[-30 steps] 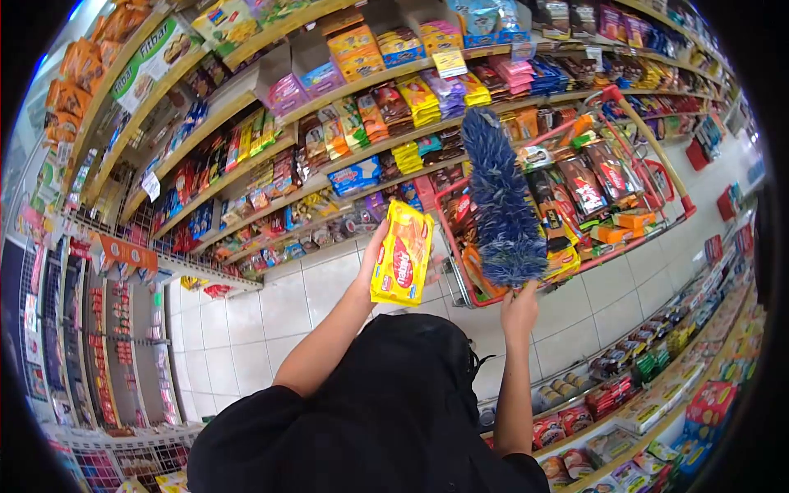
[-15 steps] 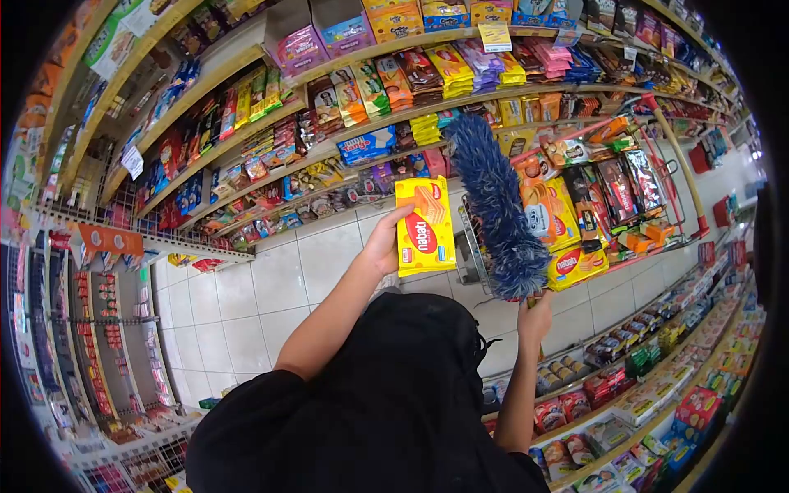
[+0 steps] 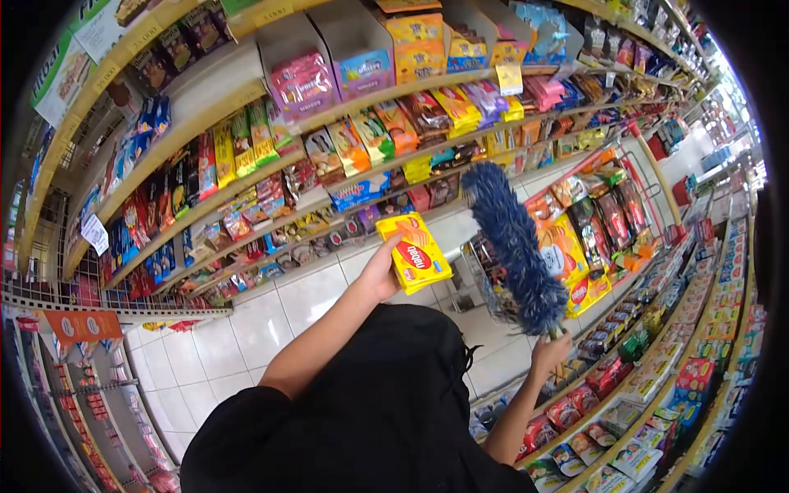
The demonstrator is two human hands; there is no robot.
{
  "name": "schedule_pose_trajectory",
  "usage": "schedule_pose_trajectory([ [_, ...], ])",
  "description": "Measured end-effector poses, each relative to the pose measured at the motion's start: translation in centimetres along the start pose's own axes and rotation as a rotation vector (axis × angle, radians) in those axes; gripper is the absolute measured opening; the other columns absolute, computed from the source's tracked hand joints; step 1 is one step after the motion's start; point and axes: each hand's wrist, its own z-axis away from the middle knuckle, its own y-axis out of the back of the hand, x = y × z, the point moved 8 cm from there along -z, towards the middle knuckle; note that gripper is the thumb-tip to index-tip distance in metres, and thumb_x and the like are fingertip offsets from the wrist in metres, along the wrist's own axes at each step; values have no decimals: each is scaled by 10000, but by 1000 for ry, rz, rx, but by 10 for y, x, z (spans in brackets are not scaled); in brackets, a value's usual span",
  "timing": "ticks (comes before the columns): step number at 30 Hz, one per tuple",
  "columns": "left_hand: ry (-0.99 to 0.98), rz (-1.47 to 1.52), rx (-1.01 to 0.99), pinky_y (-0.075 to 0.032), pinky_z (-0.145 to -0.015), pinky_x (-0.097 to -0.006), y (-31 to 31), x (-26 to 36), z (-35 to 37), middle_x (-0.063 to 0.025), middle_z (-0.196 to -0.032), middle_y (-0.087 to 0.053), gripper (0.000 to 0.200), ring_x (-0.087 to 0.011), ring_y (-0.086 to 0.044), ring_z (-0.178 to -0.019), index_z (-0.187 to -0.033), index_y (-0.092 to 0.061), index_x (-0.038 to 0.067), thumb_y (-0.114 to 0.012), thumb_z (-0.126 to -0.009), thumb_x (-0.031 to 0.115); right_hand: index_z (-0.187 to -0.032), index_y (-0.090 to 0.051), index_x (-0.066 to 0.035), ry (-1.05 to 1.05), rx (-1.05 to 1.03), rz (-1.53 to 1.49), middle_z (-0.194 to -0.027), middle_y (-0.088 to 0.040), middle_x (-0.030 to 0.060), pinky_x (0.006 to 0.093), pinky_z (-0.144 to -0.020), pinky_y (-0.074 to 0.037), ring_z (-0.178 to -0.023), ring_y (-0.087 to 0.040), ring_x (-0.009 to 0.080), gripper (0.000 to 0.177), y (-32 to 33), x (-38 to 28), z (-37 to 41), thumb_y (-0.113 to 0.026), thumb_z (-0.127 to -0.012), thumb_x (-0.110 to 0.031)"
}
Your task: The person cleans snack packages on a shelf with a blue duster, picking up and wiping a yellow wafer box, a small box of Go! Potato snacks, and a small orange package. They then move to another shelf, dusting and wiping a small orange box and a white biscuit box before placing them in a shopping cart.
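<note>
My left hand (image 3: 381, 273) grips a yellow packet of Nabati wafers (image 3: 414, 251) by its left edge, label facing up and slightly tilted. In my right hand (image 3: 551, 352) is the handle of a fluffy blue duster (image 3: 518, 246), whose head points up and away from me. Behind the duster stands a red-rimmed shopping cart (image 3: 631, 164) loaded with snack packets. Among them is another yellow Nabati packet (image 3: 588, 296), close to the duster's lower end and partly covered by it.
Curved shelves (image 3: 362, 99) full of wafers, biscuits and chocolate bars run across the front. Another stocked shelf (image 3: 657, 386) lies along the right. A wire rack (image 3: 90, 394) stands at the left. White floor tiles (image 3: 238, 345) show between them.
The view has turned and shifted toward the front shelves. The wafer packet in my left hand has tilted and sits slightly lower. My right hand still holds the duster.
</note>
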Motion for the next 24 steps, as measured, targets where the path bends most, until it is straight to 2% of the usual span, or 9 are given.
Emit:
schedule_pose_trajectory([
  [1, -22, 59, 16, -376, -989, -419, 2, 9, 1, -131, -1222, -500, 462, -269, -493, -1125, -1248, -411, 69, -544, -870, 299, -1033, -519, 14, -8, 112, -1, -857, -586, 167, 419, -747, -441, -802, -566, 353, 372, 14, -8, 2, -669, -748, -172],
  [4, -71, 161, 174, -388, -979, -400, 10, 24, -1, -92, -1152, -512, 435, -244, -505, -1083, -1196, -434, 72, -608, -825, 219, -1012, -528, 15, -110, 118, -621, -865, -585, 118, 355, -735, -448, -809, -571, 261, 270, 40, -72, 13, -607, -821, -160],
  [6, -103, 239, 79, -382, -987, -385, 0, 23, -10, -92, -1104, -507, 415, -237, -489, -1079, -1167, -437, 59, -618, -808, 162, -1040, -529, 0, -200, -355, -981, -928, -586, 94, 291, -741, -451, -874, -573, 169, 216, 6, -132, 27, -516, -903, -167],
  [8, -155, 228, 37, -385, -982, -383, -20, 22, -14, -109, -1100, -515, 395, -235, -483, -1097, -1162, -447, 49, -602, -823, 183, -1071, -519, -2, -278, -845, -1311, -1005, -592, 108, 305, -792, -448, -928, -571, 177, 259, -16, -217, 51, -500, -916, -208],
  [10, -206, 120, -8, -416, -928, -378, -31, 15, -12, -73, -1155, -518, 381, -204, -489, -1097, -1163, -472, 56, -611, -825, 162, -1097, -505, -5, -395, -1072, -1562, -1076, -581, 90, 289, -814, -447, -991, -558, 163, 275, -27, -280, 62, -516, -913, -209],
  [13, -461, -489, -73, -387, -955, -378, -57, 32, 8, -74, -1226, -490, 469, -176, -453, -1159, -1223, -440, 40, -639, -804, 105, -1171, -465, -11, -662, -1044, -1810, -1110, -569, 76, 295, -846, -439, -1005, -554, 169, 324, -49, -322, 39, -504, -919, -211],
  [15, -550, -856, -134, -363, -976, -389, -63, 44, 17, -83, -1253, -476, 551, -190, -431, -1192, -1270, -404, 30, -662, -786, 89, -1202, -447, -15, -630, -1023, -1926, -1147, -552, 86, 339, -892, -424, -1042, -541, 185, 346, -50, -339, 6, -477, -930, -227],
  [19, -214, -790, -519, -352, -973, -395, -43, 58, -14, -125, -1279, -432, 732, -255, -421, -1203, -1374, -283, 67, -674, -795, 284, -1228, -430, -19, -522, -871, -1904, -1168, -537, 79, 326, -910, -427, -1049, -541, 171, 349, -76, -343, -62, -465, -937, -210],
  [24, -103, -931, -145, -423, -897, -337, -79, 82, -65, -91, -1155, -538, 512, -181, -521, -1072, -1283, -406, 75, -606, -854, 268, -1019, -573, 17, -57, -1135, -1434, -868, -605, 28, 217, -714, -438, -791, -542, 70, 249, -104, -377, -93, -570, -888, -195],
])
